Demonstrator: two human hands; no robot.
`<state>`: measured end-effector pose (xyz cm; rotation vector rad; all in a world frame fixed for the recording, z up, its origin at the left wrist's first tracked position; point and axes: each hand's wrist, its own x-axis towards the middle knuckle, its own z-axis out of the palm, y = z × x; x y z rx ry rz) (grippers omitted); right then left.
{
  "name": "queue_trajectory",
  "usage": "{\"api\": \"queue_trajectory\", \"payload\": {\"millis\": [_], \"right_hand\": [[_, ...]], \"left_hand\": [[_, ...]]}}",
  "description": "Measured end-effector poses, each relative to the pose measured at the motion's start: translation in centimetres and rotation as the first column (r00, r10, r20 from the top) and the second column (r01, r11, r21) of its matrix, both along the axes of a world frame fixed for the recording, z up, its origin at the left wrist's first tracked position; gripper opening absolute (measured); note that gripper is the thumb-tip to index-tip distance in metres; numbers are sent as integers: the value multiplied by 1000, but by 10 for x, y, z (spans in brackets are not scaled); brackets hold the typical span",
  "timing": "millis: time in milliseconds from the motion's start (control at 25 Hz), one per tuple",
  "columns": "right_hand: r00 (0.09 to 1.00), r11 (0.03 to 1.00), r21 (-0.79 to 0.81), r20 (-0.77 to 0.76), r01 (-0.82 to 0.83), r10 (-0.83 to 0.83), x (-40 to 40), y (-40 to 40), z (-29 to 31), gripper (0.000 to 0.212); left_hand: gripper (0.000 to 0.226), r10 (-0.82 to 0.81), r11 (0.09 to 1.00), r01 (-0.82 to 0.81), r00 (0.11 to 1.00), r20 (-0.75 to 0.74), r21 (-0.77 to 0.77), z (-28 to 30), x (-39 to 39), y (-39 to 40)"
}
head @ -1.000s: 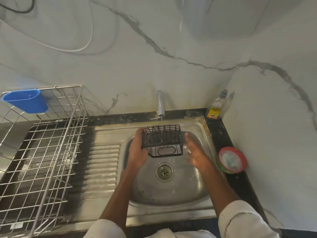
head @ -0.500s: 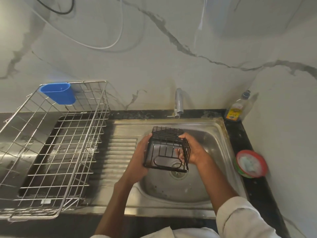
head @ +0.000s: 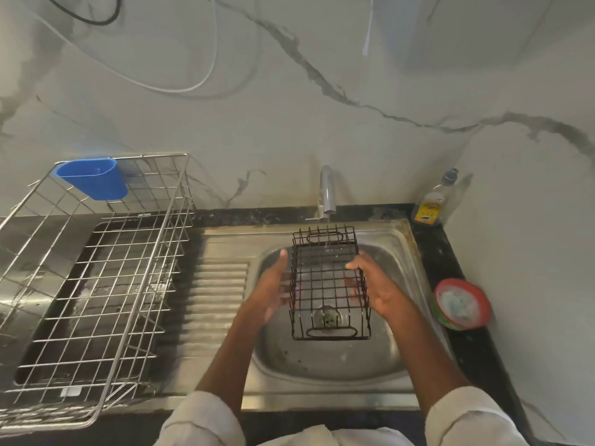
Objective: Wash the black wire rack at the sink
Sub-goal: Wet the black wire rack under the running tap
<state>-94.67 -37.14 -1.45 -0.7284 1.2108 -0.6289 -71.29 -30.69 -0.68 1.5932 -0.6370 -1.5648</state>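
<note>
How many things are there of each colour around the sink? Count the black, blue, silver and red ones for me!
Black: 1, the black wire rack, held between the left hand and right hand
Blue: 1, the blue cup
Silver: 3, the silver wire basket, the tap, the sink
Red: 1, the red-rimmed tub
Total: 6

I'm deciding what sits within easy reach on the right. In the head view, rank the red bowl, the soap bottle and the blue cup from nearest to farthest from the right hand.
From the right hand:
1. Red bowl, on the counter just right of the sink.
2. Soap bottle, back right corner by the wall.
3. Blue cup, far left, hung on the steel dish rack.
</note>
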Motion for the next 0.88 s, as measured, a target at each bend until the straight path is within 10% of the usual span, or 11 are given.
{"api": "queue_trajectory", "payload": {"millis": [240,480,880], "right_hand": [[998,998,-65,-64,20,-24,-50,1,9,64],[933,957,-277,-360,-87,-19,-52,-2,22,135],[882,883,-455,-455,-117,-118,-23,4,17,131]], "left_hand": [[74,-125,990,126,992,-19,59,4,-49,-56],[96,-180,983,182,981,-66,24,2,-69,-82],[64,-62,997,55,990,-124,-57,13,-51,-94]]}}
